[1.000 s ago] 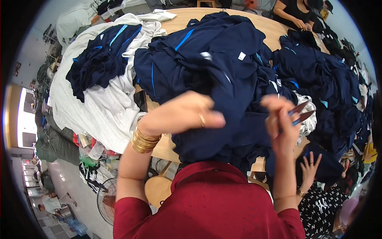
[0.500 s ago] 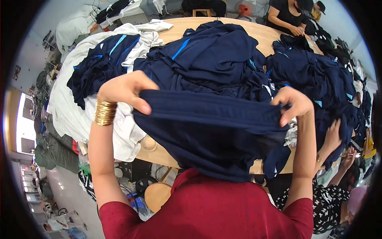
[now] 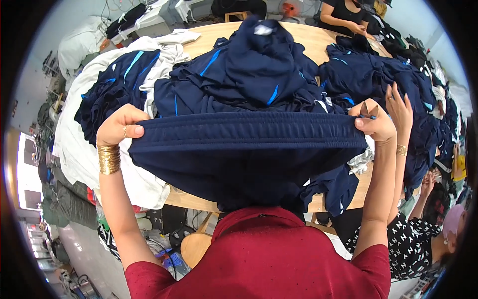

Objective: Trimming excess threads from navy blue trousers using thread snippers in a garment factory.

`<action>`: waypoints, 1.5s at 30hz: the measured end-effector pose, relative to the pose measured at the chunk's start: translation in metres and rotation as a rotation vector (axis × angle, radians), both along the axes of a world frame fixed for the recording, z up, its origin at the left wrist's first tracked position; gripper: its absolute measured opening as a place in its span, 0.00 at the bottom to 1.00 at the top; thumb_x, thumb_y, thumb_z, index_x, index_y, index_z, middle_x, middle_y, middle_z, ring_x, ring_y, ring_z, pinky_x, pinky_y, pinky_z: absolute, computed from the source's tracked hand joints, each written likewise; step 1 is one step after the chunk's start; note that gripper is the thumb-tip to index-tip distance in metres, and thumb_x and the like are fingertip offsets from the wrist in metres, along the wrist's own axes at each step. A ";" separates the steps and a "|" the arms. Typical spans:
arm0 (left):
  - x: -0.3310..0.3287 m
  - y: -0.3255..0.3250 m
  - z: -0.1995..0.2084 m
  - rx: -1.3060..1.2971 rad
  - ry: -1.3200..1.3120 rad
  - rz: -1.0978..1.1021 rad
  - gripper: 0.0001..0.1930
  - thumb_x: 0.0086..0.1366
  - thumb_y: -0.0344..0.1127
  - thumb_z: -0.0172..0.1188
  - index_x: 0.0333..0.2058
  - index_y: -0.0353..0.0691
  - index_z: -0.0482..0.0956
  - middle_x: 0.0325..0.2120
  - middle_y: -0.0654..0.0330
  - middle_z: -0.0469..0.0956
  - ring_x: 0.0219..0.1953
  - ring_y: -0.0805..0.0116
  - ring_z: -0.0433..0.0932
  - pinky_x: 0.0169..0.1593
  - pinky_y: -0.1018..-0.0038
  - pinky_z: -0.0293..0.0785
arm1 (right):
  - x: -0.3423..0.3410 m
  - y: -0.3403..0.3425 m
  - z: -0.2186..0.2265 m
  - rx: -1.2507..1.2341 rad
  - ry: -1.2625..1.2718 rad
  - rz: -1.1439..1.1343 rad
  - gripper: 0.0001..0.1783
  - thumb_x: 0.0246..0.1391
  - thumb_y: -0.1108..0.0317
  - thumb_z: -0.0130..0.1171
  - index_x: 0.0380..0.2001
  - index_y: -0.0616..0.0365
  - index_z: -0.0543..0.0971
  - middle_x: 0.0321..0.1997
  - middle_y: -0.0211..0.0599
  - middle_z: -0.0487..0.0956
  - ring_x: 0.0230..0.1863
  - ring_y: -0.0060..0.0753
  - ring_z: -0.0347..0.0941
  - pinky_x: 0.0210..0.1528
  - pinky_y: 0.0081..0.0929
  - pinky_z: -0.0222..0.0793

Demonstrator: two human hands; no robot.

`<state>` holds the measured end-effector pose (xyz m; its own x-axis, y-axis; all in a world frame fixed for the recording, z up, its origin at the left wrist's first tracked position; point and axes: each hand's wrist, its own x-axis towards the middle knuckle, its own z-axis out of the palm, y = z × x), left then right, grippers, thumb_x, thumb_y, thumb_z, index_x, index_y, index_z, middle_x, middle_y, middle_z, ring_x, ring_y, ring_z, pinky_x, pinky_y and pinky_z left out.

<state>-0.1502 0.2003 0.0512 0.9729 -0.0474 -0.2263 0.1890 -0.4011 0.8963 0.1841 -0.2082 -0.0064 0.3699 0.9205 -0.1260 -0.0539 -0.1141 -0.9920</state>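
Observation:
Held up across my front is a dark navy garment (image 3: 244,172) with a wide elastic waistband, stretched nearly straight. My left hand (image 3: 119,124) pinches one end of the band, thumb on the near side. The other end is gripped by my right hand (image 3: 377,122). Small metal blades, like thread snips (image 3: 369,109), also stick out of that hand; the rest of the tool is hidden. The garment's lower part hangs down in front of my chest. Just beyond the band lies a large heap of navy garments (image 3: 219,79) with bright blue strips.
A wooden table (image 3: 199,47) carries the heaps. White cloth (image 3: 72,144) with a smaller navy bundle (image 3: 117,82) lies left. More navy garments (image 3: 368,74) are piled right, where a co-worker's hand (image 3: 400,107) reaches close past mine. Another person (image 3: 343,20) works across the table.
My hands have moved apart, pulling the waistband wider and flatter. The co-worker's hand at the right has risen. A dark garment now stands up, blurred, on top of the middle heap.

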 end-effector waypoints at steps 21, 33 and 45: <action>0.055 -0.009 -0.010 0.305 -0.504 0.264 0.32 0.48 0.53 0.69 0.41 0.30 0.75 0.34 0.66 0.74 0.34 0.76 0.70 0.38 0.80 0.65 | 0.008 0.027 0.119 0.112 -1.299 -0.501 0.11 0.48 0.65 0.60 0.31 0.61 0.76 0.28 0.36 0.76 0.29 0.26 0.72 0.33 0.26 0.67; 0.064 0.036 -0.194 0.089 0.083 0.548 0.10 0.57 0.34 0.65 0.35 0.37 0.77 0.28 0.70 0.75 0.33 0.83 0.72 0.40 0.85 0.68 | 0.001 -0.005 -0.147 -0.086 -0.772 -0.831 0.10 0.51 0.64 0.60 0.33 0.60 0.80 0.34 0.36 0.80 0.37 0.29 0.76 0.42 0.24 0.67; 0.231 0.004 -0.195 0.800 -0.378 0.415 0.33 0.50 0.52 0.68 0.42 0.26 0.69 0.35 0.44 0.75 0.40 0.50 0.76 0.46 0.66 0.72 | 0.036 0.047 -0.183 -0.231 -0.550 -1.033 0.19 0.46 0.57 0.66 0.35 0.62 0.81 0.30 0.42 0.81 0.34 0.29 0.77 0.41 0.23 0.68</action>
